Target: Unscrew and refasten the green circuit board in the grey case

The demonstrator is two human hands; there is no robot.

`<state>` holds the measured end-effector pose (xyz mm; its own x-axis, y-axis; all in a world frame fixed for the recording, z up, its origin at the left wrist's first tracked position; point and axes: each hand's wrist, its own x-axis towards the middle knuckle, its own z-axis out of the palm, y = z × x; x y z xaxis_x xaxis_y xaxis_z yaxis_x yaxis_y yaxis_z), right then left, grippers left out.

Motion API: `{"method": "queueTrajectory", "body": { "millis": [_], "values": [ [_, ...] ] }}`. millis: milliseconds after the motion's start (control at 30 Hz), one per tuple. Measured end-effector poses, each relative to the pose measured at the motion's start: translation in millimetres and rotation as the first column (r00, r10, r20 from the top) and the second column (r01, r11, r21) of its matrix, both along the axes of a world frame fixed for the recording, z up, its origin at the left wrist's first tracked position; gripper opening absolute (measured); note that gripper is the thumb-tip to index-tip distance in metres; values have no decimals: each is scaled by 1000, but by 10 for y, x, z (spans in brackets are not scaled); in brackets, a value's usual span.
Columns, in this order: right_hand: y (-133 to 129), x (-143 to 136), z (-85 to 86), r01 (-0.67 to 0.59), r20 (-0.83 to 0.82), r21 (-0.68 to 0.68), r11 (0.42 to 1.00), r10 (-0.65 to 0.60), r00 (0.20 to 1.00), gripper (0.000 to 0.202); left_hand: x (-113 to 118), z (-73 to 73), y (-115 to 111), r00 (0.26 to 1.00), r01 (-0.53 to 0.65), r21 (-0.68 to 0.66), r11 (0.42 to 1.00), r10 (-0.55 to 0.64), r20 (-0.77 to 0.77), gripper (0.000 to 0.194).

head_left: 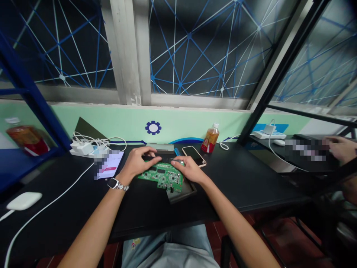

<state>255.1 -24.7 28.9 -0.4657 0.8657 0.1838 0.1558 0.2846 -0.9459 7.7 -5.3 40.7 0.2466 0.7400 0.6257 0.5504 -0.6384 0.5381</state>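
Observation:
A green circuit board (164, 175) is held tilted between both hands above the dark desk. My left hand (141, 162) is closed at its left end, with the thumb lying over a black strip (166, 159) along the far edge. On the other side, my right hand (189, 168) grips the board's right end, its thumb on top near that strip. The fingertips under and behind the board are partly hidden. Beneath the board's near right corner lies a shallow grey tray-like part (182, 194), partly covered.
Behind the hands lie a grey box-like piece (161, 149), a blue object (177, 152) and a phone (194, 155). A drink bottle (210, 139) stands to the right. At left are a lit tablet (113, 167), a power strip (86, 149) and a white cable (55, 199). Another person's hand (341, 149) shows far right.

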Motion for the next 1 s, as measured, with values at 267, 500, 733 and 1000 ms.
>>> {"method": "queueTrajectory", "body": {
  "millis": [267, 500, 733, 1000],
  "values": [
    [65, -44, -24, 156, -208, -45, 987, -162, 965, 38, -54, -147, 196, 917, -58, -433, 899, 219, 332, 48],
    [-10, -70, -49, -97, -170, -135, 986, 74, 983, 44, 120, -242, 224, 741, 191, -502, 843, 212, 638, 46],
    [-94, -120, 8, -135, -99, -119, 984, 124, 987, 51, 159, -206, 176, 577, 411, -465, 784, 171, 798, 40],
    [-50, -158, -111, 6, -140, -14, 1000, -8, 990, 42, 151, -99, 89, 608, 506, -482, 715, 100, 788, 40]
  ]
}}
